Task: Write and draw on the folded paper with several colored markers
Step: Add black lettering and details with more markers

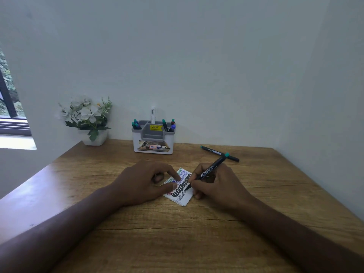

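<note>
Head view: folded paper (180,191) mid-desk, already crowded with green, blue, red and black loops — well along, little white left. Left hand (144,183) pinning paper with straight fingers; right hand (214,186) pinching black marker (206,172), tip on paper

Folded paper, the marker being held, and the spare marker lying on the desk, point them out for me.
folded paper (180,196), head view, on its scribbled top face.
held marker (206,173), head view, mid barrel at the white lettering.
spare marker (215,152), head view, middle of its barrel.
</note>
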`<state>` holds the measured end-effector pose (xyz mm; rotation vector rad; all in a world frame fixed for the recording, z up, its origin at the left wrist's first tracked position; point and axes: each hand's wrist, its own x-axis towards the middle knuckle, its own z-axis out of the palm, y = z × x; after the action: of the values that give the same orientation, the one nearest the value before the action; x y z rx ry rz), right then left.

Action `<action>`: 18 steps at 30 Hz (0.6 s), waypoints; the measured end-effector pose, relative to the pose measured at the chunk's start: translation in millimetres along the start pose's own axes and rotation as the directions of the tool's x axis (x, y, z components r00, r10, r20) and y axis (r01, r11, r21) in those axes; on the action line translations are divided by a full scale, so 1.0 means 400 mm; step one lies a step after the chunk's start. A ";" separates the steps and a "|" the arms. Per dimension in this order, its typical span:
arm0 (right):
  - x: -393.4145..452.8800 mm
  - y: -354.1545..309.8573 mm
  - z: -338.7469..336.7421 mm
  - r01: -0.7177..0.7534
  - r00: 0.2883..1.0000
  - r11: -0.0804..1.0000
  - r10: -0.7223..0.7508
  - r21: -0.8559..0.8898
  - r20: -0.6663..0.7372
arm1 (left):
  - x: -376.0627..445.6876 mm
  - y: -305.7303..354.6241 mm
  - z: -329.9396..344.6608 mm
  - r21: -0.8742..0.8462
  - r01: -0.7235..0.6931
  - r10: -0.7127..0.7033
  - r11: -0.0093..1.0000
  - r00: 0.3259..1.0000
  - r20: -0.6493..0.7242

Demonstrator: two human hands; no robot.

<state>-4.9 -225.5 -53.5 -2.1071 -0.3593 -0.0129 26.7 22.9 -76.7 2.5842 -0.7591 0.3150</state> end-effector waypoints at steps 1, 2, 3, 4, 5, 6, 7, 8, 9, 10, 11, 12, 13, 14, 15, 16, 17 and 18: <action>0.000 -0.001 0.001 -0.006 1.000 1.000 0.006 0.008 0.000 | 0.000 0.000 0.000 -0.001 0.000 0.000 1.000 1.000 0.005; 0.001 0.000 0.001 -0.008 1.000 1.000 0.008 0.012 -0.007 | 0.000 0.001 -0.001 0.000 0.000 0.000 1.000 1.000 0.007; 0.001 0.000 0.000 -0.007 1.000 1.000 0.007 0.010 -0.015 | 0.001 0.001 -0.001 0.004 0.001 -0.001 1.000 1.000 0.009; 0.002 0.000 0.001 -0.006 1.000 1.000 0.006 0.003 -0.018 | 0.001 0.000 -0.002 0.006 0.005 -0.005 1.000 1.000 0.009; 0.002 0.000 0.001 -0.009 1.000 1.000 0.008 -0.002 -0.014 | 0.001 -0.001 -0.002 0.007 0.008 -0.008 1.000 1.000 0.010; 0.002 0.001 0.001 -0.014 1.000 1.000 0.014 -0.006 -0.011 | 0.002 -0.001 -0.001 0.008 0.009 -0.009 1.000 1.000 0.011; 0.002 0.002 0.001 -0.019 1.000 1.000 0.019 -0.005 -0.011 | 0.002 -0.001 0.000 0.011 0.010 -0.010 1.000 1.000 0.012; 0.002 0.002 0.001 -0.020 1.000 1.000 0.020 -0.004 -0.018 | 0.001 -0.001 -0.001 0.012 0.012 -0.012 1.000 1.000 0.012; 0.002 0.003 0.001 -0.018 1.000 1.000 0.018 -0.003 -0.023 | 0.001 -0.001 -0.001 0.011 0.014 -0.014 1.000 1.000 0.010; 0.003 0.004 0.000 -0.016 1.000 1.000 0.016 -0.003 -0.025 | 0.001 -0.001 -0.002 0.009 0.015 -0.015 1.000 1.000 0.006; 0.004 0.004 -0.001 -0.017 1.000 1.000 0.017 -0.003 -0.020 | 0.001 0.000 -0.001 0.008 0.013 -0.013 1.000 1.000 0.004; 0.003 0.003 -0.002 -0.016 1.000 1.000 0.016 0.000 -0.013 | 0.001 0.001 -0.001 0.008 0.011 -0.011 1.000 1.000 0.003; 0.004 0.003 -0.002 -0.015 1.000 1.000 0.015 0.004 -0.012 | 0.001 0.001 -0.001 0.009 0.009 -0.009 1.000 1.000 0.003; 0.003 0.003 -0.002 -0.013 1.000 1.000 0.013 0.006 -0.018 | 0.001 0.001 -0.001 0.010 0.008 -0.008 1.000 1.000 0.004; 0.004 0.003 -0.002 -0.012 1.000 1.000 0.012 0.005 -0.025 | 0.001 0.000 -0.001 0.011 0.008 -0.008 1.000 1.000 0.005; 0.003 0.003 -0.003 -0.012 1.000 1.000 0.012 0.002 -0.028 | 0.001 0.000 -0.001 0.010 0.009 -0.009 1.000 1.000 0.005; 0.004 0.003 -0.003 -0.013 1.000 1.000 0.013 0.000 -0.023 | 0.001 -0.001 -0.001 0.008 0.009 -0.009 1.000 1.000 0.004; 0.003 0.004 -0.002 -0.017 1.000 1.000 0.017 0.004 -0.015 | 0.001 -0.001 0.000 0.006 0.008 -0.008 1.000 1.000 0.004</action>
<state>-3.1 -226.8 -54.2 -2.1054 -0.3322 -0.0186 27.1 23.0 -76.6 2.5937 -0.7506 0.3107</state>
